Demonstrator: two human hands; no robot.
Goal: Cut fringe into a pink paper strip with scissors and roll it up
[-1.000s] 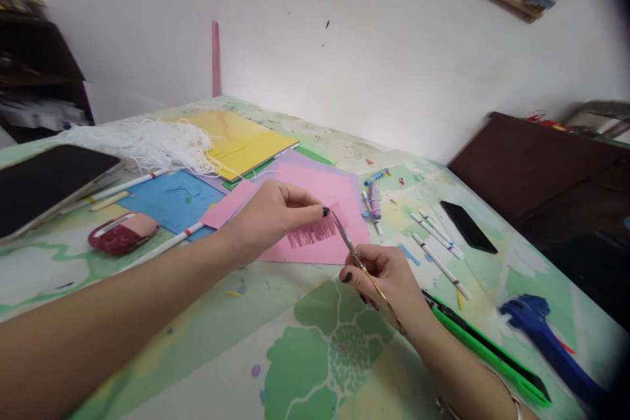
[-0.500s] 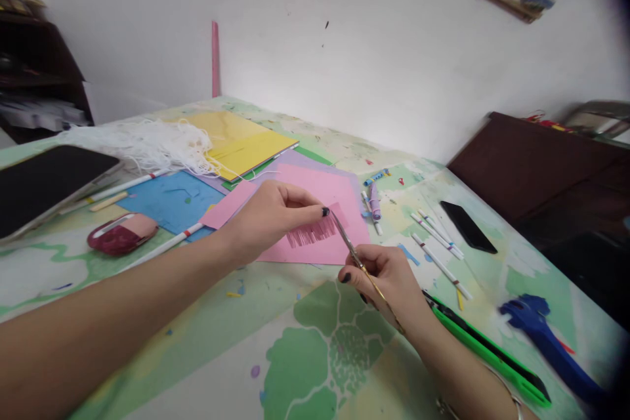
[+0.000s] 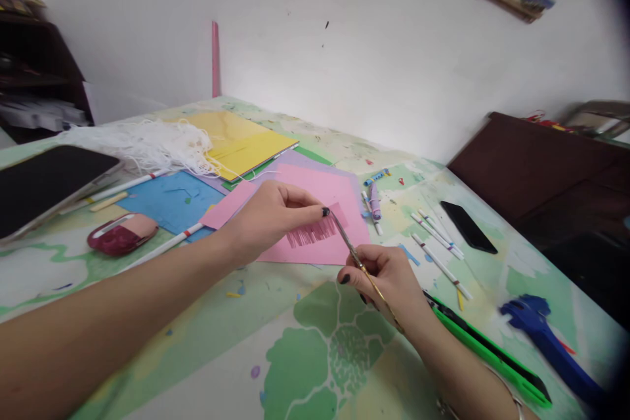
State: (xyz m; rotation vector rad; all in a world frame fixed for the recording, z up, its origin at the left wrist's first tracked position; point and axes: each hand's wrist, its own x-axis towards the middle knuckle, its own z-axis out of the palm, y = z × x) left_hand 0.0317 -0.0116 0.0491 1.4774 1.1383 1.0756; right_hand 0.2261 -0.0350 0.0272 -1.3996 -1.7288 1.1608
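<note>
Pinched in my left hand (image 3: 275, 216) is a pink paper strip (image 3: 312, 233) whose lower edge is cut into a fringe. My right hand (image 3: 381, 275) is closed on gold-handled scissors (image 3: 361, 264), whose blades point up and left to the strip near my left fingertips. Whether the blades are apart is too small to tell. Beneath the strip lies a larger pink sheet (image 3: 349, 246) on top of a lilac one. Another pink strip (image 3: 231, 207) lies just behind my left wrist.
White string (image 3: 162, 144), yellow sheets (image 3: 260, 147), a blue sheet (image 3: 167, 200) and a maroon object (image 3: 123, 234) are on the left. Rightward lie paper sticks (image 3: 440, 266), a black phone (image 3: 467, 226), a green cutter (image 3: 492, 351) and a dark blue tool (image 3: 546, 338).
</note>
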